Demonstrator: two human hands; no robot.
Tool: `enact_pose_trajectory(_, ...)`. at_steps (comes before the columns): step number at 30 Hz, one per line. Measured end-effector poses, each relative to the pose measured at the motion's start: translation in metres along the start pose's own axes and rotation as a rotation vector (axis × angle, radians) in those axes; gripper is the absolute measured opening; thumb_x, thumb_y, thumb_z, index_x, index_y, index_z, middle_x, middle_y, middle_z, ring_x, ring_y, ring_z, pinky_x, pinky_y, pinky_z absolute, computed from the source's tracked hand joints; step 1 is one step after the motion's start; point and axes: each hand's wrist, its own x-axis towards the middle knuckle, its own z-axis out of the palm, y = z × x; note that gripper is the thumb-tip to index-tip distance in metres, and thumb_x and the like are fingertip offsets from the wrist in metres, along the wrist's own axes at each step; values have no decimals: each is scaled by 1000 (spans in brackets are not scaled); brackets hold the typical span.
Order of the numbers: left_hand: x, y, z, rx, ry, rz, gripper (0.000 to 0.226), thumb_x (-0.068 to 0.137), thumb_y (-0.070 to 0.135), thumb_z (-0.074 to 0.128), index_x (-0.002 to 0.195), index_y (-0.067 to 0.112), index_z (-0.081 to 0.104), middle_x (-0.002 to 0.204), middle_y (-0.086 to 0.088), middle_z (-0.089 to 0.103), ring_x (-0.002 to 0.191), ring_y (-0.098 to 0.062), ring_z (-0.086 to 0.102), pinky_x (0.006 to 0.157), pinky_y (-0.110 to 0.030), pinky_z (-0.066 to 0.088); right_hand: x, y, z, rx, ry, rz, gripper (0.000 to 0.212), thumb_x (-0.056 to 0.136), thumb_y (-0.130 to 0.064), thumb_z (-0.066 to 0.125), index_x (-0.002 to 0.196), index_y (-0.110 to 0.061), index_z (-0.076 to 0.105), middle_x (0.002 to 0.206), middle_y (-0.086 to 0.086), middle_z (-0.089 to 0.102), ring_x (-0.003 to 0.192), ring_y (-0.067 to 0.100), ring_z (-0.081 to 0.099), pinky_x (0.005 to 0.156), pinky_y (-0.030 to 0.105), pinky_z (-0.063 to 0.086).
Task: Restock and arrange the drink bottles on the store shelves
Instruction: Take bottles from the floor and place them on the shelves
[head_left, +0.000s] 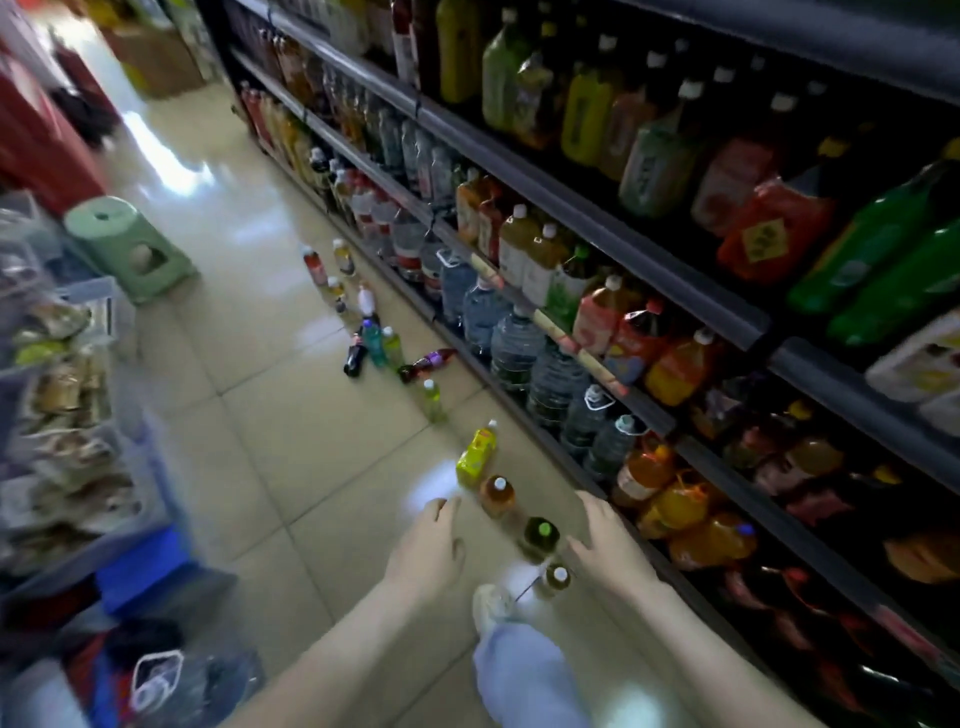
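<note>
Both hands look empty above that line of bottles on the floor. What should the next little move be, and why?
Probably lower the right hand onto the green-capped bottle. It stands upright on the floor between the two hands, nearest them, and the left hand and right hand are both open, holding nothing.

The left grip and the right grip are hovering empty either side of a green-capped bottle standing on the tiled floor. More bottles are lining the floor beside the shelves; a dark bottle and a purple-labelled bottle are lying tipped over.
</note>
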Motion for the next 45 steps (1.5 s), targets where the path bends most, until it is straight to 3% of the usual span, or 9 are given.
enact_pose_trajectory(12, 282, -136, -51, -166, -27, -204, 53, 96, 19, 42, 147, 19, 28, 142, -1, 37, 126, -21, 42, 93, -29, 38, 313, -74, 87, 88, -124, 312, 63, 94, -16, 56, 148, -7, 24, 147, 17, 37, 134, 29, 38, 101, 27, 31)
enact_pose_trajectory(17, 422, -211, 36, -314, -47, -237, 52, 96, 17, 45, 145, 19, 32, 143, -2, 39, 127, -22, 42, 98, -27, 33, 456, -49, 202, 195, -65, 549, 65, 89, -22, 63, 143, 0, 33, 140, 23, 47, 127, 34, 47, 99, 34, 37)
enact_pose_trajectory(22, 526, -289, 167, -412, -158, -255, 52, 95, 17, 47, 145, 21, 33, 141, -4, 41, 126, -21, 43, 99, -28, 36, 599, 24, 347, 293, 31, 653, 93, 69, -37, 80, 143, -7, 33, 134, 21, 52, 125, 36, 49, 102, 41, 41)
enact_pose_trajectory(27, 577, -361, 244, -390, -232, -243, 52, 97, 18, 46, 146, 23, 31, 142, -2, 40, 127, -19, 41, 94, -22, 32, 698, 82, 440, 245, 190, 831, 128, 64, -58, 79, 152, -26, -8, 149, 25, 24, 132, 45, 35, 103, 55, 35)
enact_pose_trajectory(30, 587, -380, 254, -425, -247, -280, 50, 96, 17, 48, 144, 23, 36, 137, -5, 46, 123, -21, 47, 94, -25, 34, 713, 99, 441, 233, 334, 923, 112, 75, -41, 74, 152, -29, -5, 141, 24, 34, 124, 44, 43, 98, 49, 39)
enact_pose_trajectory(35, 564, -351, 199, -583, -322, -346, 45, 94, 16, 50, 138, 25, 45, 127, -8, 54, 113, -22, 55, 93, -26, 40, 652, 62, 394, 440, 259, 805, 111, 72, -24, 81, 152, -30, 4, 142, 20, 37, 123, 36, 48, 100, 39, 38)
enact_pose_trajectory(39, 529, -309, 108, -743, -413, -434, 50, 90, 26, 58, 138, 32, 45, 132, -9, 54, 116, -19, 55, 95, -27, 44, 566, -28, 321, 669, 157, 691, 115, 66, -23, 87, 147, -42, 7, 135, 6, 50, 114, 26, 55, 99, 40, 45)
enact_pose_trajectory(42, 497, -279, 20, -933, -608, -433, 75, 72, 43, 71, 139, 45, 38, 131, -8, 57, 117, -21, 58, 99, -39, 48, 506, -111, 245, 921, 110, 610, 112, 58, -23, 90, 141, -49, 18, 132, 3, 55, 110, 22, 62, 93, 46, 52)
enact_pose_trajectory(45, 459, -252, -69, -1104, -718, -370, 67, 82, 28, 72, 139, 41, 40, 122, 4, 65, 107, -16, 64, 89, -35, 54, 457, -182, 172, 1111, 79, 524, 108, 53, -27, 88, 140, -45, 26, 128, 3, 61, 109, 24, 65, 86, 49, 55)
